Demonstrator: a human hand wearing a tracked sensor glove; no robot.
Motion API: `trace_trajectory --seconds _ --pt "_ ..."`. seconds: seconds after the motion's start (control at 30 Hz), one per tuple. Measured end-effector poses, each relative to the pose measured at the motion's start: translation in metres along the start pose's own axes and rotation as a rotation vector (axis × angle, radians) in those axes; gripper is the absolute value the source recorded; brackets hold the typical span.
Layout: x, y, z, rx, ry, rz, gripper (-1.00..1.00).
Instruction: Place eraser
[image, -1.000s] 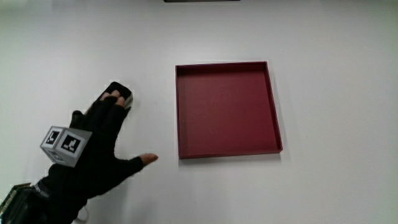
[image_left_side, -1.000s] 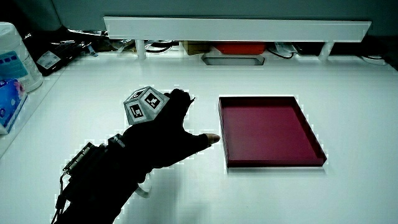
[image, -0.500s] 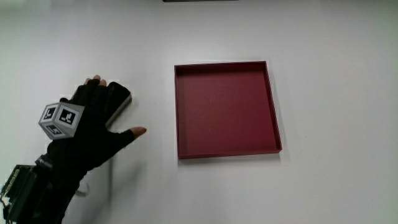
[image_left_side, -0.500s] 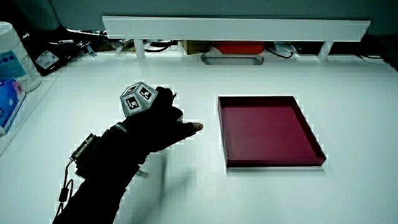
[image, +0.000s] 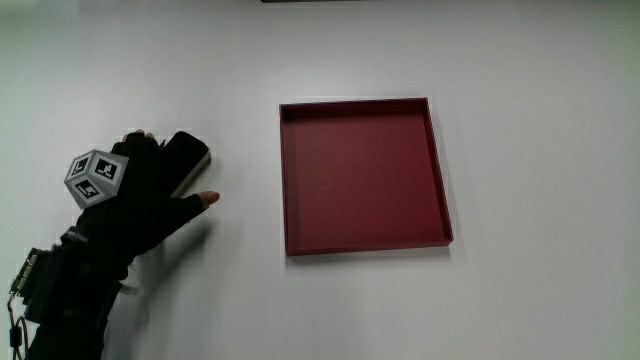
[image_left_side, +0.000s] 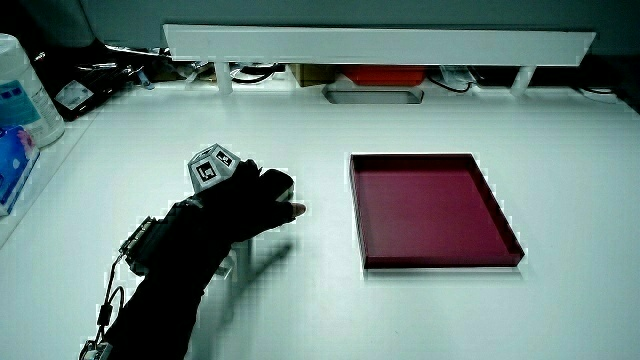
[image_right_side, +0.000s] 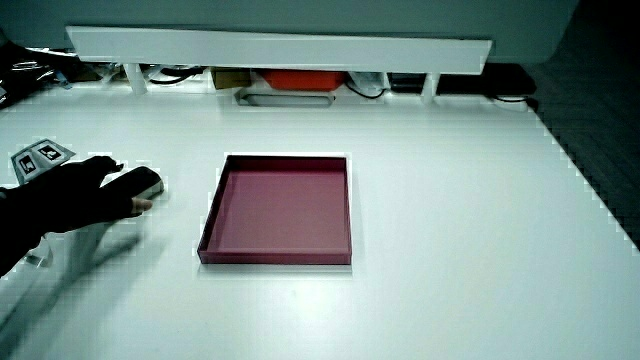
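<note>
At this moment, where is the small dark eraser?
The small dark eraser is in the hand, beside the shallow dark red square tray, on the white table.

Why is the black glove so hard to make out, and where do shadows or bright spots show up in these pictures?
Main view: the hand reads as a dark mass on the pale table, casting a soft shadow beside its thumb. In both side views the table looks washed out around the red tray, and the glove is nearly a silhouette. The dark eraser blends into the hand.
</note>
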Motion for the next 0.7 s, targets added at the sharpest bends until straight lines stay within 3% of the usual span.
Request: trace_trajectory --seconds 0.33,0.7 --pt "-0.019 0.019 -0.012 -0.038 0.038 0.102 0.0" --pt "-0.024 0.023 -0.013 -0.009 0.042 0.118 0.0"
